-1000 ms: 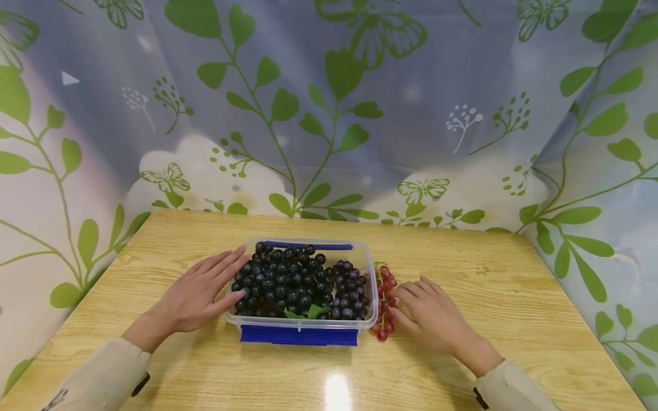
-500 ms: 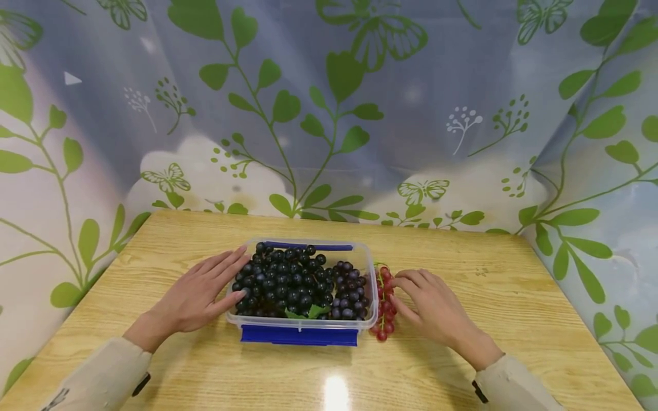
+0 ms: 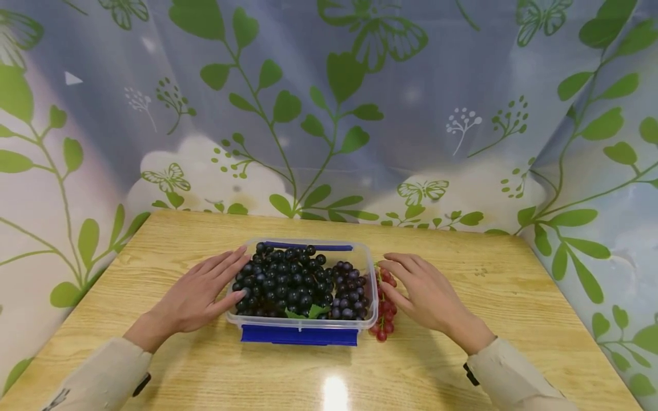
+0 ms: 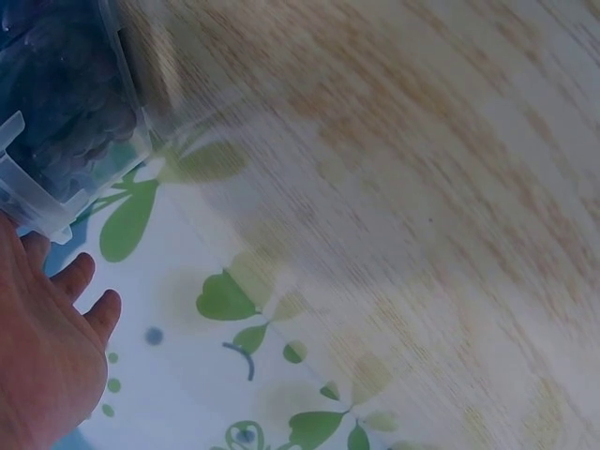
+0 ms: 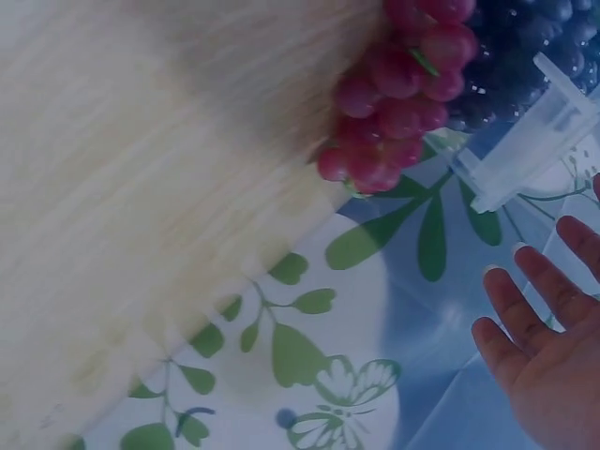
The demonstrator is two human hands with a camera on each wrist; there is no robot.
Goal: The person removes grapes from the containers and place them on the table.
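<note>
A clear plastic food container with blue clasps stands on the table, filled with bunches of black grapes and smaller purple grapes. Against its left side rests my left hand, fingers straight, the tips at the rim. A bunch of red grapes lies on the table along the container's right wall. My right hand hovers over this bunch with relaxed, slightly bent fingers. In the right wrist view its fingers are spread and hold nothing, apart from the red grapes.
The wooden table extends on both sides of the container. Behind it hangs a curtain printed with leaves and butterflies. A green leaf lies at the container's front inside edge.
My right hand has moved up and left, from beside the red grapes to above their far end. The left hand, container and grapes have stayed in place.
</note>
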